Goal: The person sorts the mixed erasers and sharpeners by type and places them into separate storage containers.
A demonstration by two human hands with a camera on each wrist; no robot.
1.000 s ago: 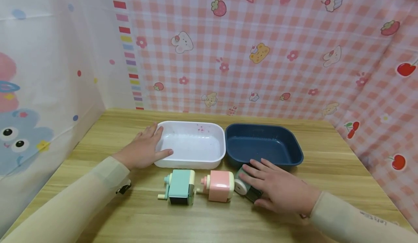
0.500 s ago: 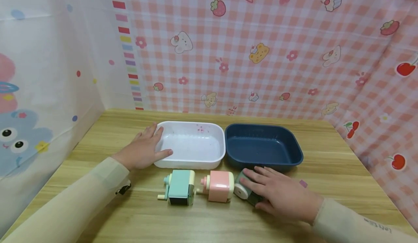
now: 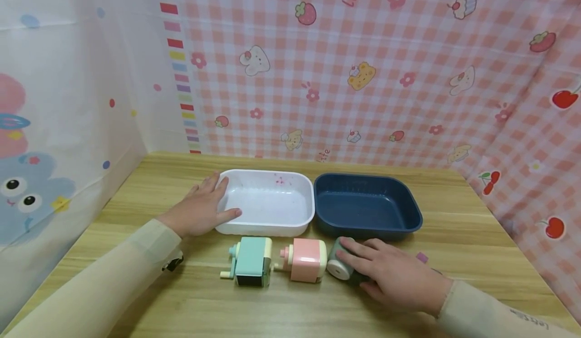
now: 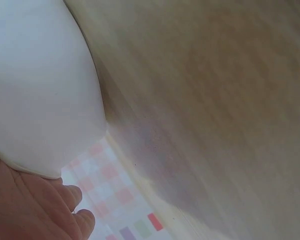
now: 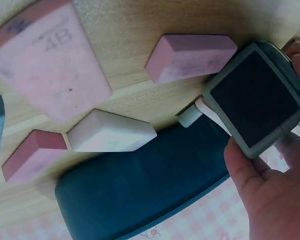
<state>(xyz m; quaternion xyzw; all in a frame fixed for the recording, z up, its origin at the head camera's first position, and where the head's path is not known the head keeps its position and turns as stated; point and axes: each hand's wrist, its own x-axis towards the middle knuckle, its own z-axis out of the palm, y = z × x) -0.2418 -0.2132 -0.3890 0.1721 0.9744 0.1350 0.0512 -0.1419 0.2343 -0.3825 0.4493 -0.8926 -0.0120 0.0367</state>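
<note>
My right hand holds a grey-green crank pencil sharpener, its round pale end turned toward the front left. In the right wrist view the thumb and fingers grip this sharpener's body on both sides, and its dark square base shows. Immediately left of it stands a pink pencil sharpener, then a mint-green one with its crank to the left. My left hand rests spread over the left rim of a white basin. In the left wrist view its fingers lie along the basin's wall.
A navy basin stands beside the white one, behind the sharpeners. Under my right arm lie several erasers, among them a large pink 4B eraser, a smaller pink eraser and a white eraser. Patterned cloths hang around the table.
My right hand has shifted slightly right and toward the front, turning the grey-green sharpener so its pale round end faces more forward. A purple eraser has come into view beside it. My left hand stays put.
</note>
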